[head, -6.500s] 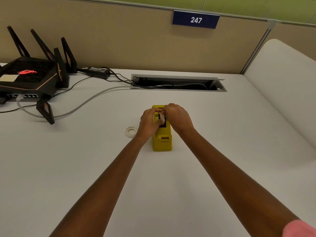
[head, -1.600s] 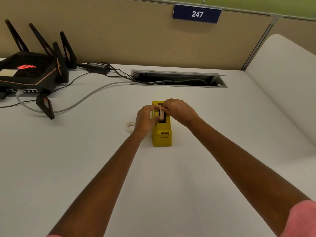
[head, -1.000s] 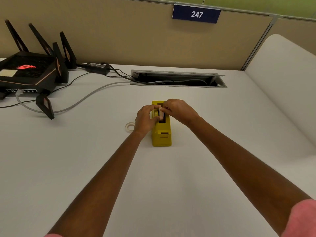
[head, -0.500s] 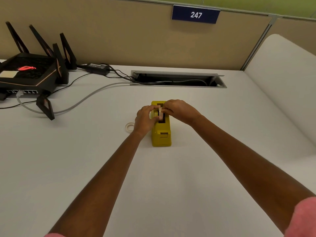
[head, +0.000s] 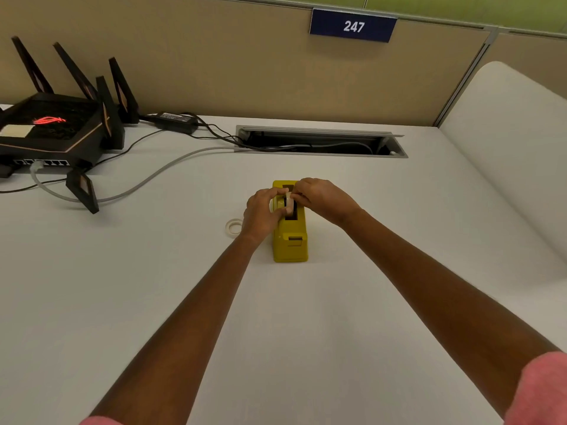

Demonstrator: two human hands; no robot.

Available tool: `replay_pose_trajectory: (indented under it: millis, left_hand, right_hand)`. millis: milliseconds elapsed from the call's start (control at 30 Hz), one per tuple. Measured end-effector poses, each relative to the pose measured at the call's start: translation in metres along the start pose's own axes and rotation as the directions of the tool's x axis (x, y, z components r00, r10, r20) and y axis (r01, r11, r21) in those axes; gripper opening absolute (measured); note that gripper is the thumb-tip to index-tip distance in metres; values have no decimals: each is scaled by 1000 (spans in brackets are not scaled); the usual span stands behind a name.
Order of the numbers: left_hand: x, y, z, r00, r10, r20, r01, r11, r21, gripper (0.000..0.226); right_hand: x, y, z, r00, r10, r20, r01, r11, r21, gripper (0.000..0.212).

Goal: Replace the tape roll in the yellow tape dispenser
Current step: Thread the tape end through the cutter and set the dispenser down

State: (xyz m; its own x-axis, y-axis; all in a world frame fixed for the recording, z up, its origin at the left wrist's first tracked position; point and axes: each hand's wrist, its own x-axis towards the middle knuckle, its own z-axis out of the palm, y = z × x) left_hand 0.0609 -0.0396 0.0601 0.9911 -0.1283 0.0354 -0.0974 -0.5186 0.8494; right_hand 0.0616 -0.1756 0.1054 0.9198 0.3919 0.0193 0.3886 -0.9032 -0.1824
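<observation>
The yellow tape dispenser (head: pixel 290 240) stands on the white desk (head: pixel 153 286), its cutter end towards me. A whitish tape roll (head: pixel 288 204) sits on edge in the dispenser's top slot. My left hand (head: pixel 260 214) pinches the roll from the left, my right hand (head: pixel 322 199) from the right. Fingers cover most of the roll. A second small whitish tape ring (head: pixel 232 227) lies flat on the desk just left of my left hand.
A black router (head: pixel 52 130) with antennas stands at the back left, with a power brick (head: pixel 176 119) and cables (head: pixel 147 179) trailing across the desk. An open cable slot (head: pixel 319 142) lies behind the dispenser. A beige partition wall runs along the back.
Both hands have stayed on the roll at the dispenser's slot, with only small finger shifts. The dispenser and the ring on the desk have not moved.
</observation>
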Motion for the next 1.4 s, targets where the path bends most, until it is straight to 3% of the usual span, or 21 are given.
replay_pose_trajectory:
  millis: [167,500,1133,1400]
  left_hand:
    - [1,-1,0,1000,2,1,-2,1000,10,41]
    - [1,-3,-1,1000,7,3,-7,1000,-6,42]
    - [3,-4,2,1000,6,-29,-4,999,47,38]
    - [4,-5,1,1000,11,-20,-10,998,57,42]
  right_hand:
    - [2,-1,1,999,8,-35,-8,1000,-6,28]
    - [1,-2,-5,999,-31,29,33,997,-75,29]
    - [3,-4,-1,999,-39,-26,37,998,-53,28]
    - [9,-2,-1,1000,-6,21,7,999,-45,31]
